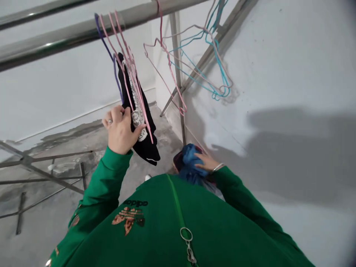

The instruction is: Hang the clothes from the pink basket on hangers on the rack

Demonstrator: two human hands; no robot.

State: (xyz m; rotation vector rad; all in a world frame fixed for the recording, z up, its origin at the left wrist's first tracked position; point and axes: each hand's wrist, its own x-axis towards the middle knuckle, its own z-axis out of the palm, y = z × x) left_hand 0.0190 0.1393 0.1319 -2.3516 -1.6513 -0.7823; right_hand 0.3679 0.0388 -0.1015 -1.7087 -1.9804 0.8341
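Observation:
On the left, a black garment with white lace trim (146, 154) hangs among pink wire hangers (144, 115) on the metal rail. My left hand (119, 129) is closed at the garment's near edge, fingers curled and thumb against the lace; the fingertips are partly hidden. Low in the middle, my right hand (206, 162) rests on a blue garment (190, 152) at the top of a dark reddish basket (176, 162), its fingers bent into the cloth. My body hides part of the basket.
A thick metal rail (69, 35) crosses the top, with a purple hanger (107, 42) on it. One bare pink hanger (164, 74) and several blue hangers (194, 68) hang farther right. Crossed metal legs (27, 160) stand at left; a white wall (292, 66) is at right.

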